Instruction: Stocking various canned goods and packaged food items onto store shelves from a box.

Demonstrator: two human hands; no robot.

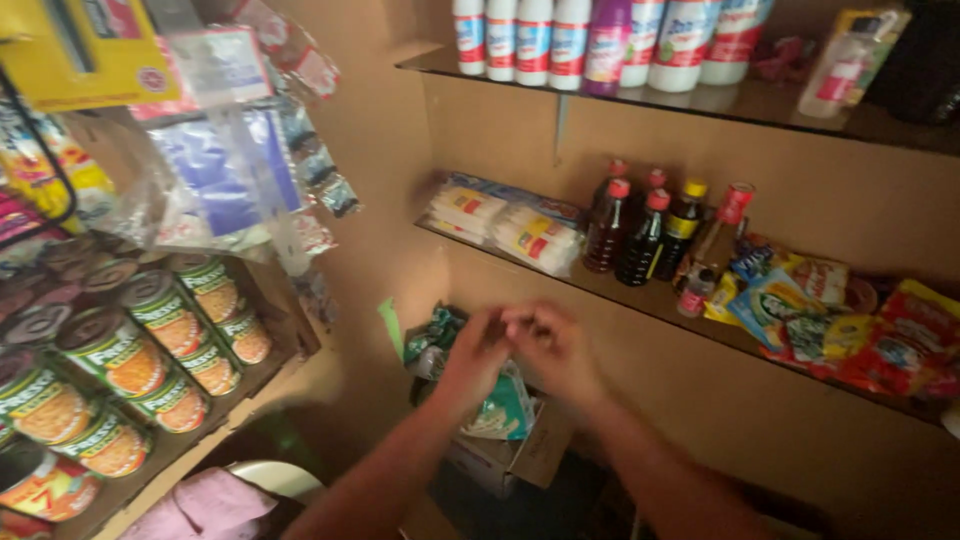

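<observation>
My left hand (472,358) and my right hand (548,345) meet in the middle of the view, fingertips touching each other. Both are blurred by motion, and I cannot make out whether anything small is pinched between them. They hover above an open cardboard box (520,455) that holds green and white packets (500,410). More green packets (432,335) lie just behind my left hand.
Stacked food cans (150,350) fill a rack on the left, with hanging plastic sachets (230,170) above. Wooden shelves on the right carry dark sauce bottles (640,230), wrapped white packs (505,225), colourful snack packets (830,320) and white bottles (590,40) on top.
</observation>
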